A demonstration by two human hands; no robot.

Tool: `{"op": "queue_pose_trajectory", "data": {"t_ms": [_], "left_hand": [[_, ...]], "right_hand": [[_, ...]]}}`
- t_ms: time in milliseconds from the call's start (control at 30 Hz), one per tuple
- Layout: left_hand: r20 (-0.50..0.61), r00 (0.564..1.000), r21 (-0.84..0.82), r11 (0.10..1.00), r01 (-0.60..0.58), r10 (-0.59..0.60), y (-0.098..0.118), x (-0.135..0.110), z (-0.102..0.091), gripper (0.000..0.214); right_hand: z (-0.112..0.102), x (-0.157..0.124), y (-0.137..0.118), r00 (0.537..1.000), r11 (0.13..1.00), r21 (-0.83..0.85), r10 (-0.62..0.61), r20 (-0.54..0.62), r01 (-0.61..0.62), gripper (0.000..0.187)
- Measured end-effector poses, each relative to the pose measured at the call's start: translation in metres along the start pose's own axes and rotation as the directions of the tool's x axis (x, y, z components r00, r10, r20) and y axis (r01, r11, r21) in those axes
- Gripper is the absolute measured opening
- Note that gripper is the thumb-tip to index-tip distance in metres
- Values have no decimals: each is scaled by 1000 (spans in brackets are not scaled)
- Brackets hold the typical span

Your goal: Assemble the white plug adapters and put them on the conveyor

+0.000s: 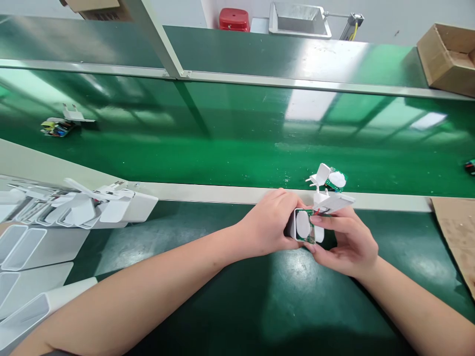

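Observation:
My left hand (pixel 267 223) is wrapped around a white plastic charger housing (pixel 292 228), whose open end points right. My right hand (pixel 351 241) pinches a green circuit board (pixel 311 213) with a white oval pad between thumb and fingers, at the mouth of the housing. How deep the board sits inside, I cannot tell. A white plug cover (pixel 333 202) with prongs hangs by a red wire beside the board, above my right fingers. Just beyond my hands, another circuit board (pixel 337 180) with a white pad and its plug piece lies at the near edge of the green belt.
White housings (pixel 44 247) with open ends are lined up at left, with several stacked white plug pieces (pixel 85 202) behind them. Another board assembly (pixel 59 127) lies far left on the green belt (pixel 222 158). Cardboard (pixel 454 232) lies at right; a cardboard box (pixel 449 64) stands on the shelf.

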State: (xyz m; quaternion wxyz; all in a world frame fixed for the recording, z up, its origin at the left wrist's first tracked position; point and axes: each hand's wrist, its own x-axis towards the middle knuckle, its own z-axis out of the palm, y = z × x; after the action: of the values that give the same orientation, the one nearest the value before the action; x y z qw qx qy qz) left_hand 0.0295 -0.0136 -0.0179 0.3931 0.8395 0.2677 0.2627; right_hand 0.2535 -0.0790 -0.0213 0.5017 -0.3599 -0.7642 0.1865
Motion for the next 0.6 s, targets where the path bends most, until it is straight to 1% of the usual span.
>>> {"op": "queue_pose_trajectory", "data": {"t_ms": [100,233,333,433,600], "left_hand": [[-9,1000,-16,1000,0,0,1,0,0,52],[-1,1000,-14,1000,28,-28,2,1,-1,52],[6,999,-26,999,42,-42,3,1,-2,52],[1,1000,-42,999,26,-26,3,1,-2,49],[-12,999,-53,998,34,-35,2,0,-1,48]], "right_hand": [[-1,-3,2,997,997,69,50,-52,-46,68],[-1,-1,2,995,990,125,79,-55,-71,63],[-1,2,1,995,991,110,80,-61,-73,58],[-1,1,1,996,994,88,74,-47,-69,56],[-2,-4,4,997,996,58,76,-12,-75,62]]}}
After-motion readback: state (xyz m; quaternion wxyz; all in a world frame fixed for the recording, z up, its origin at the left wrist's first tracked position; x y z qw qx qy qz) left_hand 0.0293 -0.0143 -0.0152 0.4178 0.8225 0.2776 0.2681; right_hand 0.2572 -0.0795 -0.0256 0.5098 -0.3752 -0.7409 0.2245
